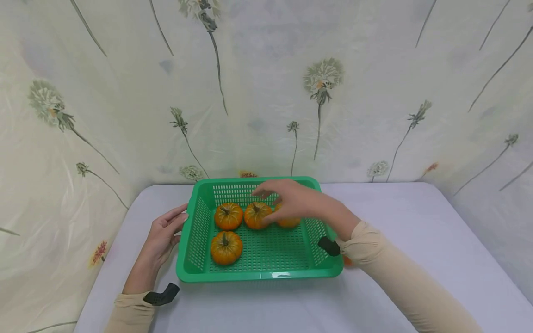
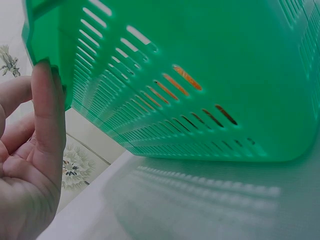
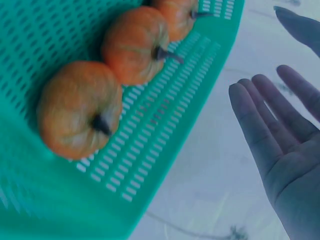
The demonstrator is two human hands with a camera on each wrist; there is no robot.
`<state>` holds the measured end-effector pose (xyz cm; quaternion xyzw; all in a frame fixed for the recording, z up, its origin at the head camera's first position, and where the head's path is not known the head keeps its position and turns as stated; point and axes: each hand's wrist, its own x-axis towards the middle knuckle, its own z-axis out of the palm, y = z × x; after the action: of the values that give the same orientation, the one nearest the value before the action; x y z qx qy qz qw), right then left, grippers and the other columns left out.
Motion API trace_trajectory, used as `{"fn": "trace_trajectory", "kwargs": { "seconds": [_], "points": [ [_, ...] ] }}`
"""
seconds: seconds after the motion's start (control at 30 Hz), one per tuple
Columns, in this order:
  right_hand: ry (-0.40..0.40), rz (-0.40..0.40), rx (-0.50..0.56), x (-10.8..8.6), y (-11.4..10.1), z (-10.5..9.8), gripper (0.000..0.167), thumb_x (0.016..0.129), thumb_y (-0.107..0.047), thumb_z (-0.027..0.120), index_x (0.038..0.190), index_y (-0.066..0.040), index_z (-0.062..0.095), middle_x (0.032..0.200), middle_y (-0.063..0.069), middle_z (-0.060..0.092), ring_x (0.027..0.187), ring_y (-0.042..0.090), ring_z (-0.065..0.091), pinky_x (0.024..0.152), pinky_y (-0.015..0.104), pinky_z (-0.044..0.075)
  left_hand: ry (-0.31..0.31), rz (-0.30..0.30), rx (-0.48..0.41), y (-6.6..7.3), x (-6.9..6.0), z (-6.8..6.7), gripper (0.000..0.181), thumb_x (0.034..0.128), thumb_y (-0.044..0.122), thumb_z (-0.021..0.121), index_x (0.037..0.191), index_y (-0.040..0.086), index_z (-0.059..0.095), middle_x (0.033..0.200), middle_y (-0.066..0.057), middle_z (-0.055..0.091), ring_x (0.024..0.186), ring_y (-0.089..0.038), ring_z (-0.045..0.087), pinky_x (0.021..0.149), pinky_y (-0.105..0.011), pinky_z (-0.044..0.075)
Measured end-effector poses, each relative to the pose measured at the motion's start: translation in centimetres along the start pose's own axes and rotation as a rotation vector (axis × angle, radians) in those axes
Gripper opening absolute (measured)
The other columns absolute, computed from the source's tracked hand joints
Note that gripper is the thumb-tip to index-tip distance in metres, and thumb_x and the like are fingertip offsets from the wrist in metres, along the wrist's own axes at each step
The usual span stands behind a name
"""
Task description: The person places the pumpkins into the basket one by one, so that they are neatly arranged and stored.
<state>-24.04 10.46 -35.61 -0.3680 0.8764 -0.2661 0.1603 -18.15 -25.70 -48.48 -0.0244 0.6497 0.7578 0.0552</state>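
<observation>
A green plastic basket [image 1: 233, 277] holds small orange pumpkins with dark stems. Along its back side sit a left pumpkin [image 1: 228, 218], a middle pumpkin [image 1: 252, 217] and a right pumpkin [image 1: 289, 223], the last partly covered by my right hand [image 1: 291, 200]. One more pumpkin [image 1: 226, 249] is at the front left. My right hand hovers over the back row with fingers spread and loosely bent, holding nothing; the right wrist view shows its palm bare. At the basket's left side, my left hand [image 1: 164, 233] touches the rim with extended fingertips [image 2: 46, 95].
The basket stands on a white-covered table [image 1: 416, 240]. Beyond the basket's right front corner, an orange thing [image 1: 348, 262] is mostly hidden behind my right sleeve [image 1: 366, 243]. A dandelion-patterned cloth [image 1: 266, 92] hangs behind the table.
</observation>
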Motion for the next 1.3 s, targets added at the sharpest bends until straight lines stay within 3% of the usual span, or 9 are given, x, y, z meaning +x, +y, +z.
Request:
{"fn": "trace_trajectory", "kwargs": {
  "seconds": [0.3, 0.53, 0.77, 1.0, 1.3],
  "points": [
    [0.035, 0.046, 0.076, -2.8, 1.8, -2.0, 0.064, 0.089, -0.025, 0.083, 0.146, -0.014, 0.056, 0.147, 0.004, 0.060, 0.135, 0.031, 0.057, 0.105, 0.043, 0.059, -0.002, 0.003, 0.004, 0.1, 0.0, 0.0, 0.062, 0.1037, 0.024, 0.066, 0.155, -0.002, 0.041, 0.105, 0.010, 0.075, 0.086, -0.003, 0.074, 0.069, -0.020, 0.065],
    [0.083, 0.081, 0.087, -4.7, 3.4, -2.8, 0.063, 0.087, -0.024, 0.086, 0.143, -0.016, 0.058, 0.143, 0.005, 0.062, 0.128, 0.027, 0.062, 0.100, 0.040, 0.062, 0.003, -0.002, 0.005, 0.0, 0.0, -0.1, 0.062, 0.1037, 0.024, 0.066, 0.155, -0.001, 0.041, 0.106, 0.011, 0.075, 0.087, -0.003, 0.074, 0.069, -0.020, 0.065],
    [0.140, 0.078, 0.071, -6.2, 4.9, -3.1, 0.061, 0.086, -0.021, 0.087, 0.140, -0.015, 0.060, 0.138, 0.004, 0.065, 0.125, 0.025, 0.063, 0.098, 0.042, 0.063, 0.007, 0.000, 0.011, -0.1, 0.0, -0.1, 0.062, 0.1037, 0.024, 0.066, 0.155, -0.002, 0.041, 0.106, 0.011, 0.075, 0.087, -0.003, 0.074, 0.070, -0.021, 0.065],
    [0.177, 0.104, 0.065, -7.7, 6.5, -3.3, 0.060, 0.085, -0.027, 0.087, 0.138, -0.014, 0.061, 0.136, 0.007, 0.067, 0.126, 0.032, 0.063, 0.098, 0.048, 0.063, 0.010, -0.003, 0.012, -0.1, 0.0, 0.0, 0.062, 0.1038, 0.025, 0.065, 0.155, -0.001, 0.042, 0.106, 0.010, 0.074, 0.087, -0.003, 0.074, 0.070, -0.020, 0.065],
    [0.188, 0.157, 0.053, -9.5, 8.9, -2.9, 0.058, 0.087, -0.024, 0.086, 0.137, -0.007, 0.062, 0.138, 0.014, 0.066, 0.124, 0.035, 0.064, 0.096, 0.049, 0.063, 0.008, -0.005, 0.008, -0.1, 0.1, 0.0, 0.060, 0.1040, 0.023, 0.065, 0.154, -0.001, 0.042, 0.105, 0.010, 0.074, 0.087, -0.003, 0.075, 0.068, -0.020, 0.065]
  ]
}}
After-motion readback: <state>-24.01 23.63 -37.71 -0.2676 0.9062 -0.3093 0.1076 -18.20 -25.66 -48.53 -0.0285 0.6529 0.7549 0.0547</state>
